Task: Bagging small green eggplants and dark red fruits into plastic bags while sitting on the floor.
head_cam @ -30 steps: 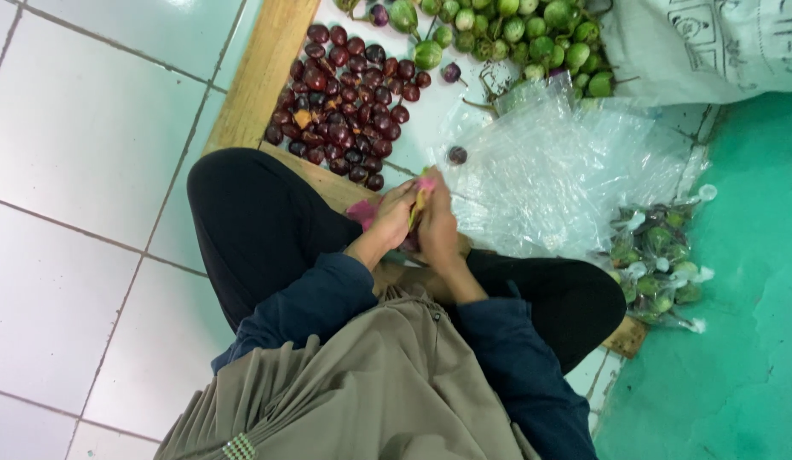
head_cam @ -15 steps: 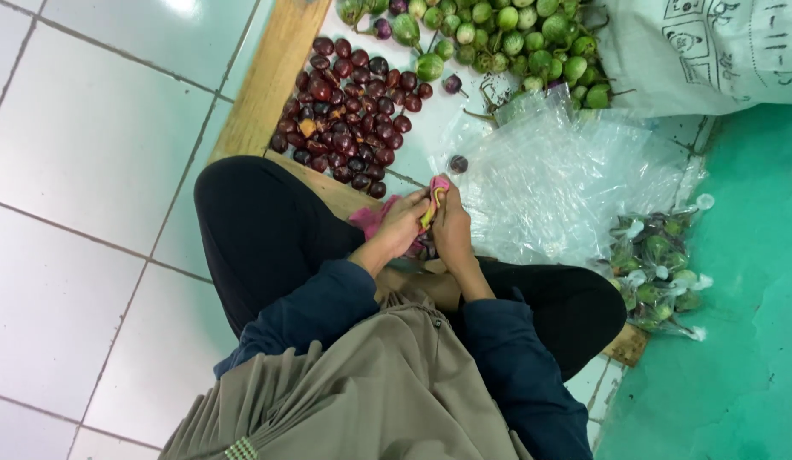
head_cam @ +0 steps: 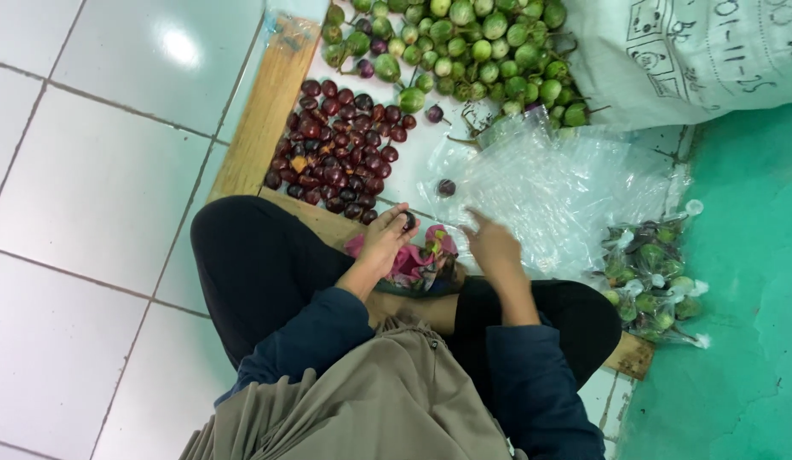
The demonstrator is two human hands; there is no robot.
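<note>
Head view: left hand (head_cam: 385, 241) pinches a round dark fruit (head_cam: 408, 221); right hand (head_cam: 491, 247) spread over clear bags (head_cam: 558, 187).

Green eggplants (head_cam: 464, 47) heaped beside white sack (head_cam: 694, 51); filled bags (head_cam: 651, 281) right.

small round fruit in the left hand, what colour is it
Dark purple, nearly black, like the dark red-purple pile beside it; the small round fruit shows in the head view.
</note>
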